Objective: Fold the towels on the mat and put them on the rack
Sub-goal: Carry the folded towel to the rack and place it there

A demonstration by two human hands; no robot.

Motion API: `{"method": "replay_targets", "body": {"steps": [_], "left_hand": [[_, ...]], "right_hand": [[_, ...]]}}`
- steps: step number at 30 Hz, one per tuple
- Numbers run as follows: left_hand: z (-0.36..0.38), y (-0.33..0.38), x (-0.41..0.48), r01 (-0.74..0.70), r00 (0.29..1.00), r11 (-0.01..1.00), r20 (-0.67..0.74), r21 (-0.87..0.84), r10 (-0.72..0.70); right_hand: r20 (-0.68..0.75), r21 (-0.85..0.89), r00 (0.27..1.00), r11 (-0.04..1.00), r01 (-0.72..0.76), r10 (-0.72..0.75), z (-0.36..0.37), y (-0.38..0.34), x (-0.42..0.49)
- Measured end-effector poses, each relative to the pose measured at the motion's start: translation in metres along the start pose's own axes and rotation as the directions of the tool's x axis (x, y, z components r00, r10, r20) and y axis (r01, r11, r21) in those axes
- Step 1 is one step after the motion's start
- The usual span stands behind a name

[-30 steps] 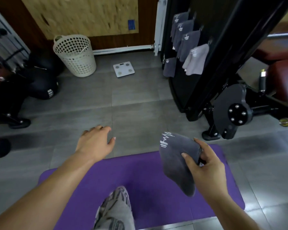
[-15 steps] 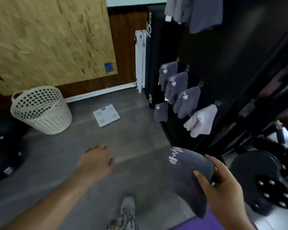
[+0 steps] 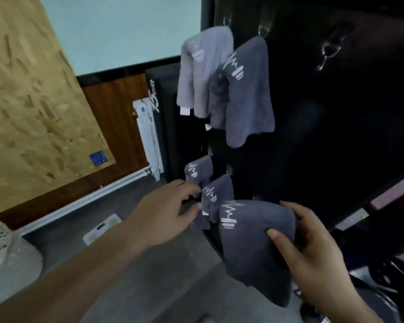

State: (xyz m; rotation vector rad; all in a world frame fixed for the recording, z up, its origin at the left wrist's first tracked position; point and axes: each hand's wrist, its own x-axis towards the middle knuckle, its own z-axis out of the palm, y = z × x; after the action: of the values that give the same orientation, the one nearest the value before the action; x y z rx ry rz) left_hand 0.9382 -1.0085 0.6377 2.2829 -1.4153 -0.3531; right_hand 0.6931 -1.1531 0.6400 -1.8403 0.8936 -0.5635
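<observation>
My right hand [image 3: 313,252] grips a folded dark grey towel [image 3: 250,248] with a white zigzag logo, thumb on its front, held close in front of the black rack [image 3: 313,136]. My left hand [image 3: 166,213] reaches out with relaxed fingers toward the low hanging towels and holds nothing. Two dark grey towels [image 3: 216,194] hang on low hooks right beyond its fingertips. Higher up hang a light grey towel [image 3: 203,68] and a dark grey towel [image 3: 247,89]. A bare metal hook [image 3: 329,50] sits to their right. The mat is out of view.
A white lattice basket [image 3: 0,252] stands at the far left on the grey tile floor. A white bathroom scale [image 3: 100,229] lies on the floor beneath my left arm. A chipboard panel [image 3: 28,101] leans on the wall. Dark gym equipment fills the lower right.
The view has swung up and moved closer to the rack, leaving the purple mat behind. My right hand carried the folded towel up to the rack. My left hand rose toward the low hanging towels.
</observation>
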Motion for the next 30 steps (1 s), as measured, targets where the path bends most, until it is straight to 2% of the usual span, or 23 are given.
{"method": "replay_targets", "body": {"steps": [3, 6, 9, 12, 14, 22, 27, 30], "left_hand": [[-0.045, 0.045, 0.05, -0.124, 0.991, 0.926, 0.009, -0.357, 0.136], [-0.081, 0.082, 0.089, -0.179, 0.948, 0.83, 0.134, -0.528, 0.289], [-0.101, 0.099, 0.13, -0.221, 0.88, 0.811, 0.247, -0.541, 0.405], [-0.116, 0.111, 0.167, -0.165, 0.782, 0.753, 0.381, -0.638, 0.494], [-0.123, 0.117, 0.183, -0.141, 0.739, 0.728, 0.418, -0.671, 0.528], [-0.137, 0.125, 0.208, -0.189, 0.69, 0.668, 0.387, -0.72, 0.612], [-0.146, 0.125, 0.217, -0.251, 0.664, 0.651, 0.362, -0.716, 0.654], [-0.149, 0.125, 0.219, -0.183, 0.667, 0.639, 0.383, -0.747, 0.639]], "right_hand": [[0.094, 0.083, 0.991, 0.993, 0.087, -0.094, -0.016, -0.029, 0.041], [0.164, 0.178, 0.967, 0.97, 0.168, -0.197, -0.035, -0.064, 0.073], [0.225, 0.276, 0.939, 0.942, 0.194, -0.259, -0.049, -0.093, 0.097], [0.228, 0.312, 0.944, 0.936, 0.161, -0.238, -0.06, -0.11, 0.117], [0.202, 0.297, 0.946, 0.937, 0.186, -0.252, -0.067, -0.12, 0.123], [0.1, 0.325, 0.963, 0.923, 0.206, -0.25, -0.078, -0.148, 0.132], [0.093, 0.364, 0.958, 0.905, 0.221, -0.271, -0.077, -0.157, 0.135], [0.056, 0.405, 0.961, 0.886, 0.227, -0.272, -0.078, -0.158, 0.14]]}}
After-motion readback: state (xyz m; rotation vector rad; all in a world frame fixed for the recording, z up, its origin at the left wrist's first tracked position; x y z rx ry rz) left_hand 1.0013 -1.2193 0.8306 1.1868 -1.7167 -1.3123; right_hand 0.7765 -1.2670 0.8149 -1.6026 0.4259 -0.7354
